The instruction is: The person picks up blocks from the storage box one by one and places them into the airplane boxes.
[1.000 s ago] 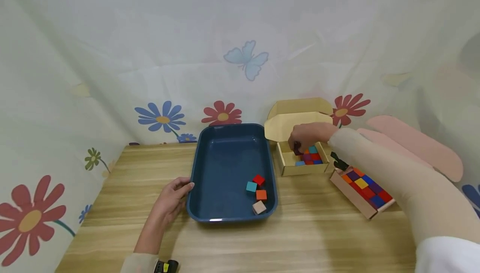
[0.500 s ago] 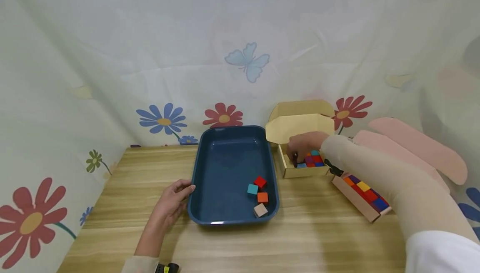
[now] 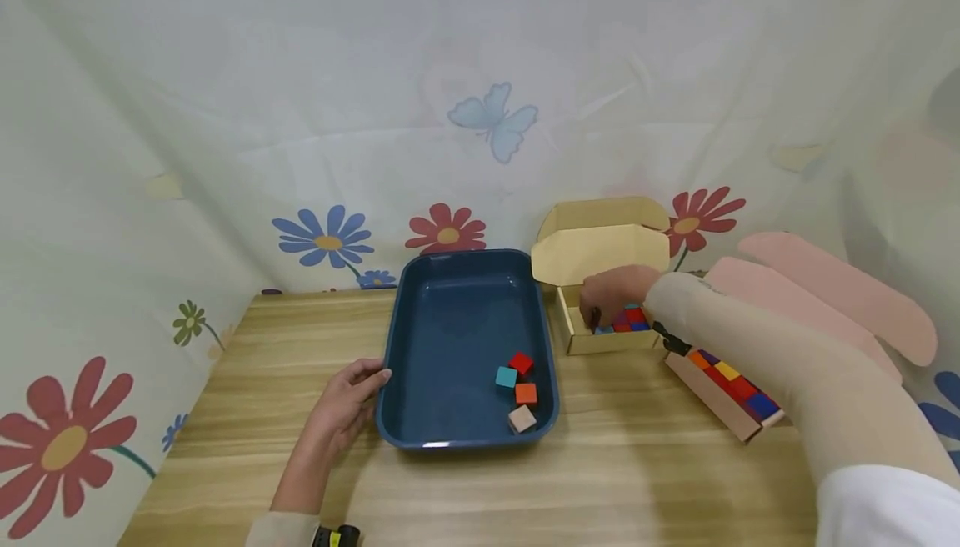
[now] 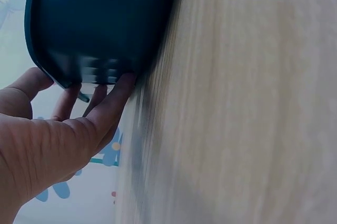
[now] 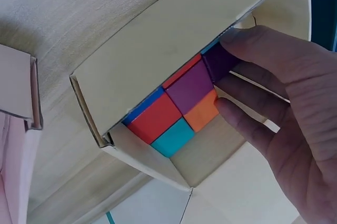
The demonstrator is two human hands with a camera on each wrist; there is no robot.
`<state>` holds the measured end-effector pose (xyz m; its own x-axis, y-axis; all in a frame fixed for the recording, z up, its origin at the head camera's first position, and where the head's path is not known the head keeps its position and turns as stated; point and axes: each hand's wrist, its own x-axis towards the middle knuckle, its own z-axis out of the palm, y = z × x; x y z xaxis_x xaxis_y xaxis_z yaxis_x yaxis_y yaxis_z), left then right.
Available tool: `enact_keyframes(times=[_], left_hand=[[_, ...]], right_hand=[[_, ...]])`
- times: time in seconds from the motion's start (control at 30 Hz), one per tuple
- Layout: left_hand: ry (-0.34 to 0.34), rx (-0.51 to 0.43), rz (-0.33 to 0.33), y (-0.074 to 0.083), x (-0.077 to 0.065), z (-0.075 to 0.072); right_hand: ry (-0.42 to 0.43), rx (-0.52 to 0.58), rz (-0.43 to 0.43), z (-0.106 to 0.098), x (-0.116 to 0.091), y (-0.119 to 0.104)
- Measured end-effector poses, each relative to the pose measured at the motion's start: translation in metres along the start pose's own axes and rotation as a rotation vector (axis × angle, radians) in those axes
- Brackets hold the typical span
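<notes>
My left hand point(image 3: 347, 401) holds the left side of a deep blue tray point(image 3: 457, 322), thumb at the rim and fingers against the outer wall. My right hand point(image 5: 300, 103) reaches into an open yellow cardboard box point(image 3: 611, 344) right of the tray. Between thumb and fingers it pinches a dark purple cube point(image 5: 220, 62), set beside other cubes. In the right wrist view a lighter purple cube point(image 5: 188, 87), an orange cube point(image 5: 202, 114), a red cube point(image 5: 155, 119) and a teal cube point(image 5: 172, 137) lie in the box. The raised front wall hides part of them.
Red point(image 3: 521, 363), teal point(image 3: 506, 377), orange point(image 3: 526, 394) and plain wooden point(image 3: 522, 420) cubes lie in the tray's near right corner. A pink box point(image 3: 708, 401) of coloured cubes sits at right, under my forearm. A patterned curtain point(image 3: 337, 113) hangs behind the table.
My right hand, with the dark cube, has gone down from above the yellow box into its left part, then shifted slightly right beside the other cubes. My left hand keeps its place on the tray.
</notes>
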<state>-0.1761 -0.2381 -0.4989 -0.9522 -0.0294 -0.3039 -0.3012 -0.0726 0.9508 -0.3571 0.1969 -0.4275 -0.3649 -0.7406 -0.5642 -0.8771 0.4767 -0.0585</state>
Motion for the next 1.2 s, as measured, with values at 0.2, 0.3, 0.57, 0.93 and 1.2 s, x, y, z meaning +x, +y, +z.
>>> enact_keyframes(times=[0.2,0.3,0.57,0.93,1.2], left_hand=[[0.005,-0.003,0.003,-0.003,0.000,0.001],[-0.004,-0.013,0.005,-0.005,0.001,0.003],[-0.022,-0.010,-0.002,-0.005,0.002,0.006],[-0.033,-0.004,0.002,0.001,0.003,0.007],[-0.025,0.020,0.009,-0.001,0.000,0.001]], right_hand=[[0.034,0.001,0.030,0.002,-0.006,-0.005],[0.103,0.016,0.070,0.000,-0.015,-0.011],[0.392,-0.014,0.107,-0.010,-0.043,-0.036],[0.500,0.057,0.132,-0.016,-0.044,-0.080],[0.351,0.025,-0.008,-0.025,-0.012,-0.121]])
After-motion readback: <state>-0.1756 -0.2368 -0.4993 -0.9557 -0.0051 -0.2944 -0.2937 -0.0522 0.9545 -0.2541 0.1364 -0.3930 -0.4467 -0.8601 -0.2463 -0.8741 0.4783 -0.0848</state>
